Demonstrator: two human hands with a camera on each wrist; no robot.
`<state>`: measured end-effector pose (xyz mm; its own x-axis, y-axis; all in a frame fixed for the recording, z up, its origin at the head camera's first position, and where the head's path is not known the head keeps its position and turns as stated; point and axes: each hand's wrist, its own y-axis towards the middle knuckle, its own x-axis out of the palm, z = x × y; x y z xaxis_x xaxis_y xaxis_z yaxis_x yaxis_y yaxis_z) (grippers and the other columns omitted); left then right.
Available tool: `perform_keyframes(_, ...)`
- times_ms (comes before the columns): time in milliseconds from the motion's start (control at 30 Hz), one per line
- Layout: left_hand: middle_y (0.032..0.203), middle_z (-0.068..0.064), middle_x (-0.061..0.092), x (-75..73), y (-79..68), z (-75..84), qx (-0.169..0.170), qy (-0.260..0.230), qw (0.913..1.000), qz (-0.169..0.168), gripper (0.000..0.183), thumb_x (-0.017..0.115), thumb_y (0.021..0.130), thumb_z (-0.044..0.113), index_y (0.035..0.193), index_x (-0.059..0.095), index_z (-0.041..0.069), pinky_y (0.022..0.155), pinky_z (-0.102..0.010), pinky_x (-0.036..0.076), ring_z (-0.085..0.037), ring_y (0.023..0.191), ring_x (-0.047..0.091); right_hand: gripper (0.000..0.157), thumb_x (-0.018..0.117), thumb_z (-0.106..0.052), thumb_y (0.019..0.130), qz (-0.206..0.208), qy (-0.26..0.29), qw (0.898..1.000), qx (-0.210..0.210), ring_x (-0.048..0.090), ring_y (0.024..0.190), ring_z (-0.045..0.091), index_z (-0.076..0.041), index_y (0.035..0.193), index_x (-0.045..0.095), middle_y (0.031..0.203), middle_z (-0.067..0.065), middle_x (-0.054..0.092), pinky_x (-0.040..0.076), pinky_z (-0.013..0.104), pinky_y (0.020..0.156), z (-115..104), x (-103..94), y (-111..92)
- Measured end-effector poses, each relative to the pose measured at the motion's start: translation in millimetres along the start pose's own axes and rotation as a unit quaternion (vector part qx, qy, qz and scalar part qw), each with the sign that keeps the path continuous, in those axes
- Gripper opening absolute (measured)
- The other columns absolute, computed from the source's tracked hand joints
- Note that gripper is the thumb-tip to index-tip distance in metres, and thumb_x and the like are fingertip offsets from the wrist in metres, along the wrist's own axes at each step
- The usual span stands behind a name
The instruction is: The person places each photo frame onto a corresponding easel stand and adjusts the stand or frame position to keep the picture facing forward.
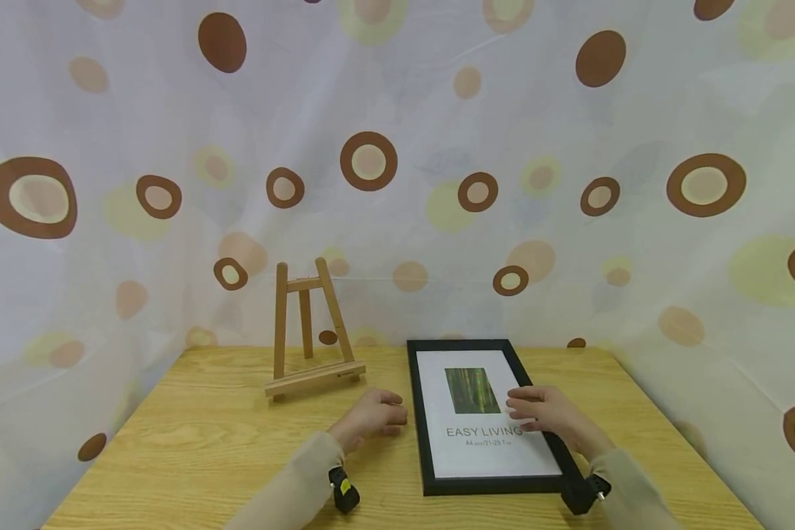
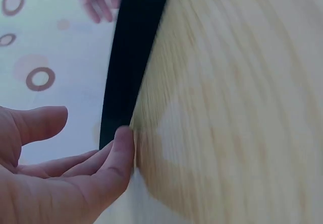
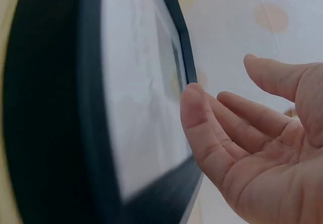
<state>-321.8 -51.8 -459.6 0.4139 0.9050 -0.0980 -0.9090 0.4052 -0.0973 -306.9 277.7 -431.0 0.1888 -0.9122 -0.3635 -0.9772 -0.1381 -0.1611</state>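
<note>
A black picture frame lies flat on the table, with a white insert reading "EASY LIVING" and a small forest picture. Just left of its long side is my left hand, fingers loosely bent and holding nothing; in the left wrist view the thumb stands apart from the fingers. My right hand hovers over the frame's right side, overlapping the insert in the head view. Its thumb and fingers are spread apart with nothing between them. Behind my left hand stands a small wooden easel, upright on three legs.
The light wooden table reaches back to a pale curtain printed with brown and yellow circles, which also hangs along both sides. Each wrist wears a small black camera, such as the left wrist camera.
</note>
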Motion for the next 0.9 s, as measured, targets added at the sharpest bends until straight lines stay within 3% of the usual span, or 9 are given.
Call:
perform_keyframes(200,0.115,-0.022,0.053,1.4,1.3,-1.0,-0.041,-0.088,0.995,-0.026,0.044,0.056,0.088,0.004,0.125,0.041,-0.015,0.083,-0.039,0.049,-0.03,0.104,0.055,0.052,0.055,-0.016,0.091,0.013,0.067,0.998,0.001,0.055,0.103,0.03,0.012,0.13,0.037,0.125,0.027,0.048,0.049,0.038,0.082,14,-23.6,-10)
perform_keyframes(433,0.118,-0.022,0.053,2.5,3.6,-2.4,-0.048,-0.108,0.9924,-0.034,0.041,0.054,0.089,0.003,0.124,0.043,-0.014,0.083,-0.04,0.049,-0.029,0.103,0.055,0.055,0.054,-0.013,0.091,0.019,0.094,0.995,-0.001,0.054,0.104,0.027,0.015,0.133,0.03,0.126,0.029,0.046,0.049,0.037,0.084,30,-46.9,-18)
perform_keyframes(667,0.119,-0.022,0.052,3.7,1.8,-1.5,-0.055,-0.107,0.9923,-0.029,0.041,0.054,0.088,0.002,0.124,0.043,-0.014,0.083,-0.041,0.048,-0.03,0.104,0.054,0.054,0.061,-0.013,0.087,0.037,0.056,0.996,0.054,0.06,0.092,0.024,0.016,0.126,0.039,0.112,0.023,0.057,0.051,0.038,0.077,39,-50.9,-19)
perform_keyframes(900,0.122,-0.023,0.05,8.5,1.0,1.3,-0.06,-0.11,0.992,-0.019,0.044,0.057,0.087,0.003,0.125,0.043,-0.014,0.082,-0.04,0.049,-0.028,0.105,0.053,0.053,0.062,-0.019,0.086,0.039,0.015,0.996,0.081,0.059,0.086,0.02,0.016,0.123,0.044,0.107,0.019,0.06,0.051,0.036,0.073,40,-48.9,-14)
